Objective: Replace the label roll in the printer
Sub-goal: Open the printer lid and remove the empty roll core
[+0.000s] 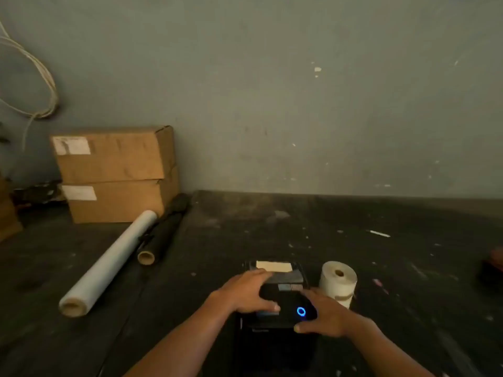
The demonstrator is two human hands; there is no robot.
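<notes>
A small black label printer [277, 333] stands on the dark table near the front, with a blue ring light glowing on its top. A pale strip of labels [274, 266] shows at its far end. My left hand [245, 292] lies across the printer's left top edge, fingers spread over the lid. My right hand [324, 314] rests on the right top edge, thumb at the front corner. A white label roll [339, 281] stands upright on the table just right of the printer, behind my right hand.
Two stacked cardboard boxes [114, 172] sit at the back left against the wall. A roll of clear film [109, 262] and a black roll [160, 238] lie diagonally in front of them. A dark object [492, 270] sits at the right edge.
</notes>
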